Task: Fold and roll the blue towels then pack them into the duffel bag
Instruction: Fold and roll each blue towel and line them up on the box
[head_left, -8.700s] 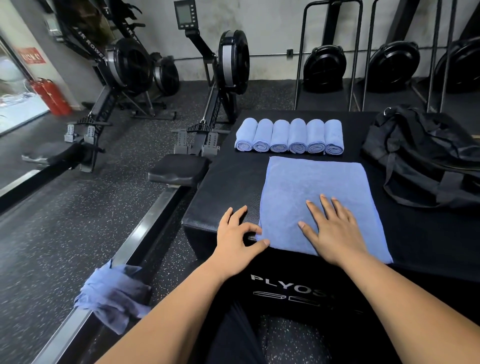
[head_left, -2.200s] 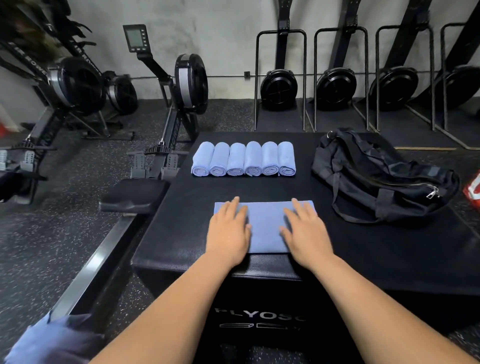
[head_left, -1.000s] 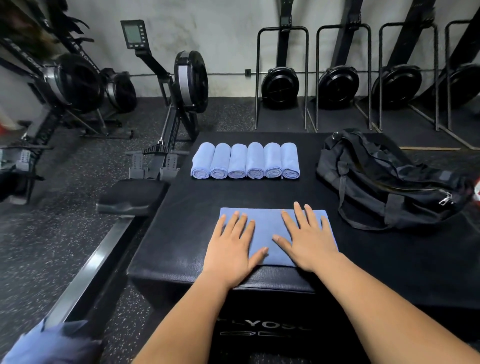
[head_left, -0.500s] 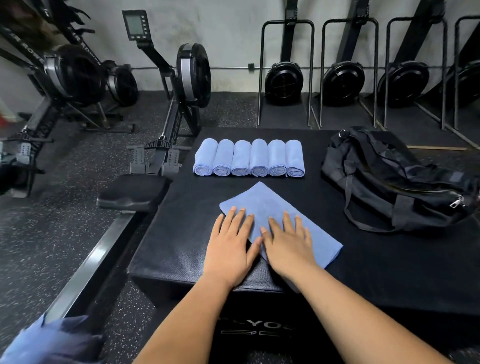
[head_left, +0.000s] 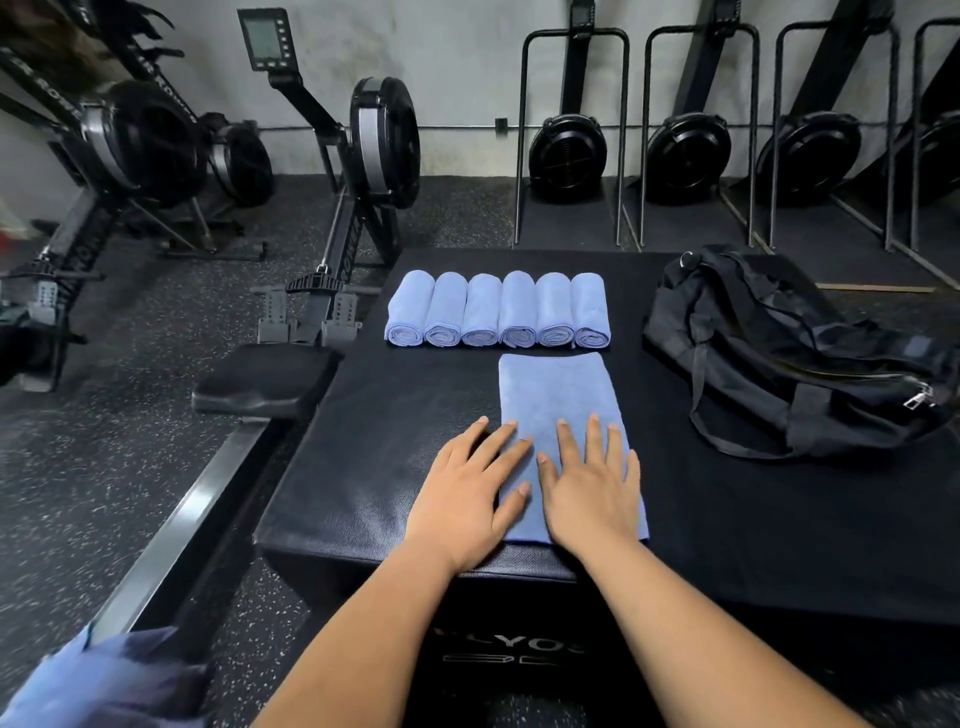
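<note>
both hands lie flat with fingers straight and slightly spread, gripping nothing. the left hand (head_left: 470, 499) rests mostly on the black plyo box (head_left: 389, 441), its fingertips over the left edge of the folded blue towel (head_left: 556, 395). the right hand (head_left: 589, 493) presses on that towel's near half. the box fills the middle of the view. on it, at two o'clock from the hands, the black duffel bag (head_left: 779, 358) slumps. the folded towel runs lengthwise towards twelve o'clock. just beyond its far end, six rolled blue towels (head_left: 498, 309) lie touching in a row. at seven o'clock, off the box, lies a crumpled blue cloth (head_left: 104, 680).
</note>
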